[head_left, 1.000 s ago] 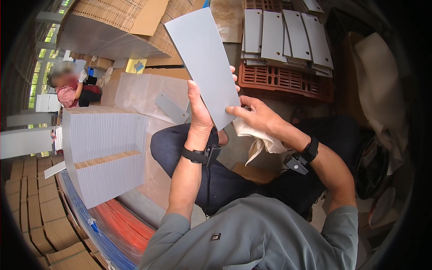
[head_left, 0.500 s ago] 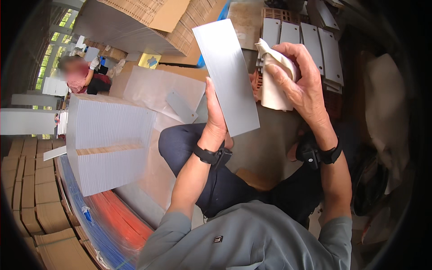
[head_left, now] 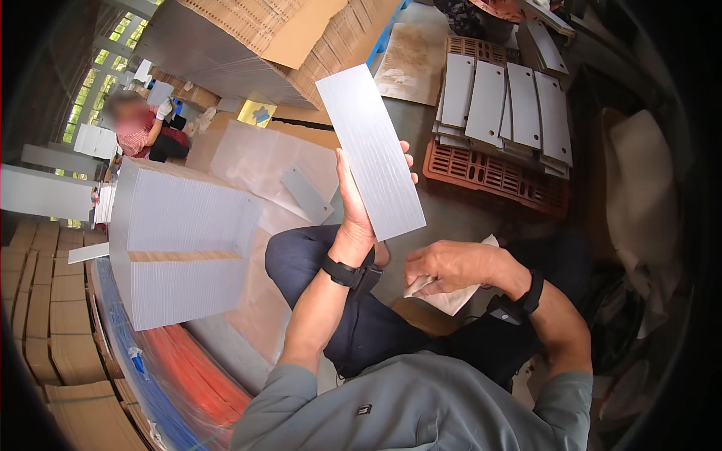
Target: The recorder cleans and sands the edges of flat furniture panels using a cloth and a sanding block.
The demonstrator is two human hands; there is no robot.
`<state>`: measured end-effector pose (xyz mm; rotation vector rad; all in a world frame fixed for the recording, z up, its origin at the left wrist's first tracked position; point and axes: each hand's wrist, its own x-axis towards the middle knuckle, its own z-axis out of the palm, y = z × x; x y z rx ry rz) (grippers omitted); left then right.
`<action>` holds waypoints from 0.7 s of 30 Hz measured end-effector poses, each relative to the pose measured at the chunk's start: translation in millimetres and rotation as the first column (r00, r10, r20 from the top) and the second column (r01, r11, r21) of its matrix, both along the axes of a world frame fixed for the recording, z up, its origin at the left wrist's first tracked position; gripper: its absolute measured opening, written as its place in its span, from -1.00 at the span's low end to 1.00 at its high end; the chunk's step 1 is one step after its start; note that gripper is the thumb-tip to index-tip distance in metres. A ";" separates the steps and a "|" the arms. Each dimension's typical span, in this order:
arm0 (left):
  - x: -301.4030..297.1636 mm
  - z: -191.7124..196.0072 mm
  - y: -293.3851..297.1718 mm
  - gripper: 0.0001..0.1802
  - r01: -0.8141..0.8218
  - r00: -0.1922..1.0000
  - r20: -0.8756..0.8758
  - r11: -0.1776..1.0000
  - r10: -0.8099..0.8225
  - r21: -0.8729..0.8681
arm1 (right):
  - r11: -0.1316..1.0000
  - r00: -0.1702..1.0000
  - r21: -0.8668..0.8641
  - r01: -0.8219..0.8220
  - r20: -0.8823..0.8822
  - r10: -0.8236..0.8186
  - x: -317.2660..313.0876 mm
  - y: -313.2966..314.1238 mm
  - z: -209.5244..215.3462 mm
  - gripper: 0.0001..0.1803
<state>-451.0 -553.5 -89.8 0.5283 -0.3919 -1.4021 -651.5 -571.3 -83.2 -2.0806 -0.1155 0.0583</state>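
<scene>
A flat grey rectangular panel [head_left: 372,154] is held up in my left hand [head_left: 353,192], thumb along its near side and fingertips wrapping round the far edge. Below and to the right of the panel, apart from it, my right hand [head_left: 459,267] is closed on a cream cloth [head_left: 455,299] over my lap. Part of the cloth hangs under the fingers. On the left stands a tall stack of grey panels [head_left: 188,218] with a brown band across it. One loose grey panel with a hole [head_left: 304,194] lies on a translucent sheet [head_left: 252,154].
An orange plastic crate [head_left: 496,180] at the back right carries several grey panels with holes [head_left: 485,101]. Stacked cardboard [head_left: 263,30] rises at the back, and more cardboard bundles [head_left: 75,323] stand left. Red wrapped strips [head_left: 199,372] lie near the stack. Another person [head_left: 147,131] sits far left.
My right hand has moved down and toward me with the cloth, away from the panel. The panel in my left hand has dropped slightly, and the crate now shows more fully.
</scene>
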 end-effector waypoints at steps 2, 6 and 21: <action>3.3 -10.4 2.3 -0.08 0.013 0.999 0.037 1.000 -0.013 -0.004 | 0.966 0.960 0.154 0.206 0.162 -0.230 -4.1 -16.8 31.3 -0.69; -8.0 -9.2 8.9 -0.11 0.022 0.996 0.078 0.985 -0.036 0.170 | 0.775 0.703 -0.176 0.606 0.575 -0.419 21.8 -39.7 29.4 -0.65; 90.7 -79.0 5.2 -0.29 -0.455 0.739 0.668 0.794 0.084 0.403 | 0.304 0.417 -0.362 0.881 0.294 -0.860 -16.1 -109.2 -5.2 -0.78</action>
